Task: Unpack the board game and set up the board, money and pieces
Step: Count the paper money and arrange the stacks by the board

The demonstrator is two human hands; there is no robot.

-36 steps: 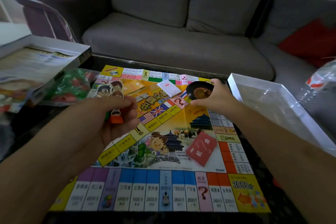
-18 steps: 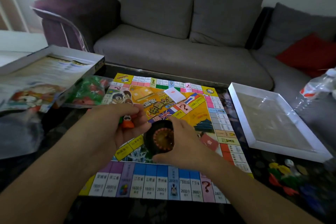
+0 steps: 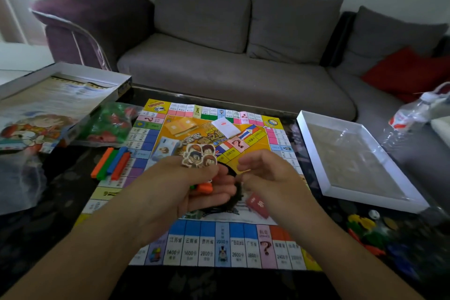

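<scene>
The game board (image 3: 214, 246) lies unfolded on the dark table. My left hand (image 3: 192, 192) grips a bunch of cardboard character pieces (image 3: 199, 158) by their orange and green stands. My right hand (image 3: 265, 173) hovers just right of them with its fingers loosely curled and nothing visibly in it. A black roulette wheel (image 3: 238, 192) rests on the board under both hands, mostly hidden. On the board there are a white card (image 3: 225, 126), orange cards (image 3: 181, 126), a red card deck (image 3: 258, 204) and a stack of money (image 3: 165, 150).
Coloured bars (image 3: 110, 163) and a bag of green and red houses (image 3: 109, 126) sit at the board's left edge, beside the box lid (image 3: 56, 97). A white box tray (image 3: 314, 126) stands on the right, with loose coloured pieces (image 3: 365, 229) in front. A grey sofa runs behind the table.
My right hand carried the black wheel from the board's far side to its middle and let it go. It now sits next to my left hand, which raised the character pieces.
</scene>
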